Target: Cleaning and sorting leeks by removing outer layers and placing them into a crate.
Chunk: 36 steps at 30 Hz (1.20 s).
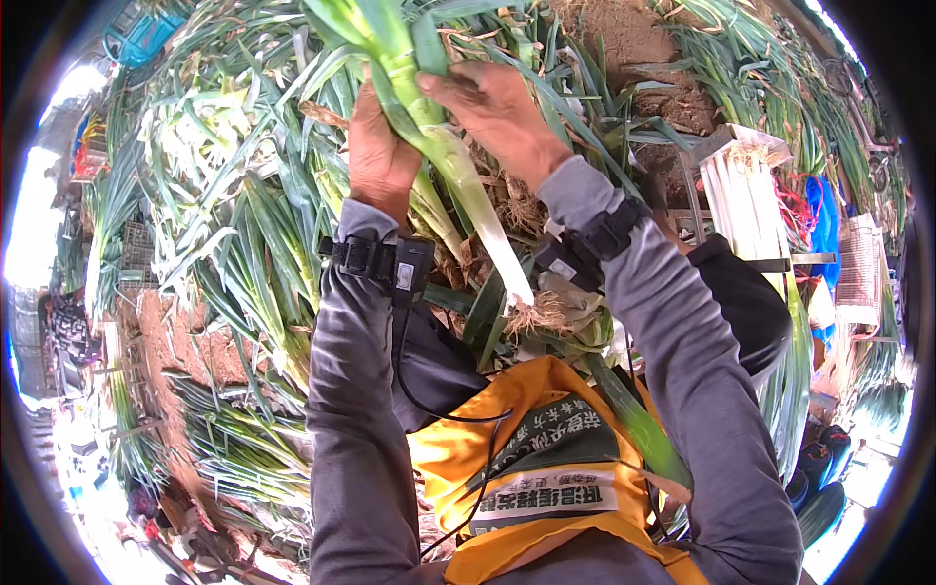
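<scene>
A large green onion slants across the middle of the view. Its green leaves point up and away, and its white end with brown roots hangs toward my lap. My left hand is closed around the stalk from the left, its fingers partly behind the leaves. From the right, my right hand grips the same stalk where the leaves fan out, thumb and fingertips against a leaf base. More green onion stalks with roots lie just below and behind my hands. A loose green leaf rests across my yellow apron.
Heaped green onions cover the ground at left and ahead. At right, a bundle of white-stalked onions sits in a metal frame. A blue plastic basket is at the far left. Bare soil shows ahead.
</scene>
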Motion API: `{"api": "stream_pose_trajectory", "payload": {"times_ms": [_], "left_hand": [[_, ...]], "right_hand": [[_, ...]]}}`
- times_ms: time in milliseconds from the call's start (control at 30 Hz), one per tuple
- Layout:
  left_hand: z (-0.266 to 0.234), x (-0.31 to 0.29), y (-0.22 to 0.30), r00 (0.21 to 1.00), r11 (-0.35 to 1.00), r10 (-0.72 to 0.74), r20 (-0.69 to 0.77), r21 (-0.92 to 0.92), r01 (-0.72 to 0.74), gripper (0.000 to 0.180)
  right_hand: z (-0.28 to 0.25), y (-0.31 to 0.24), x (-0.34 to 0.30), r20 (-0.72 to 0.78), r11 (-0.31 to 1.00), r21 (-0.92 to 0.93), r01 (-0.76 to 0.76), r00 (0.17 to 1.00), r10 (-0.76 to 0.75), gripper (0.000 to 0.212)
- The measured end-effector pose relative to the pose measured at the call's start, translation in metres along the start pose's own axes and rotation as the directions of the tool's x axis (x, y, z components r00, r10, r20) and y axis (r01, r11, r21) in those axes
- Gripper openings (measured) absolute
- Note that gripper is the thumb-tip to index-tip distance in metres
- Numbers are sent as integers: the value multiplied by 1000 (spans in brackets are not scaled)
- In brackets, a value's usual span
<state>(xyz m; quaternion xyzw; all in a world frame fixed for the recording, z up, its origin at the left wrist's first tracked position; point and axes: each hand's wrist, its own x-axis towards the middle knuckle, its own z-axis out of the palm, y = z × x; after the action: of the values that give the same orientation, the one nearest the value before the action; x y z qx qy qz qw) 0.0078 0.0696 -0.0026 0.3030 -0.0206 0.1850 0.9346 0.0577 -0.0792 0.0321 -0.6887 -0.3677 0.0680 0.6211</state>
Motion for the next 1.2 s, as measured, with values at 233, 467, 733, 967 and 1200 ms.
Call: {"api": "stream_pose_trajectory", "payload": {"times_ms": [233,467,733,967,1200], "left_hand": [[19,-8,-17,999,991,51,20,123,-53,32],[21,-10,-26,996,979,-34,83,202,16,39],[2,-9,19,972,979,10,234,-201,38,44],[3,-4,15,973,978,4,231,-205,45,43],[7,-5,2,995,995,-6,103,-96,16,47]], "right_hand": [[6,20,-19,-237,974,217,-64,965,116,29],[-7,22,-33,-222,746,634,-205,876,429,23],[-65,103,-125,192,836,-229,-499,819,541,23],[-131,198,-237,139,473,-837,-275,729,670,40],[-62,28,-83,73,955,-262,-137,984,161,52]]}}
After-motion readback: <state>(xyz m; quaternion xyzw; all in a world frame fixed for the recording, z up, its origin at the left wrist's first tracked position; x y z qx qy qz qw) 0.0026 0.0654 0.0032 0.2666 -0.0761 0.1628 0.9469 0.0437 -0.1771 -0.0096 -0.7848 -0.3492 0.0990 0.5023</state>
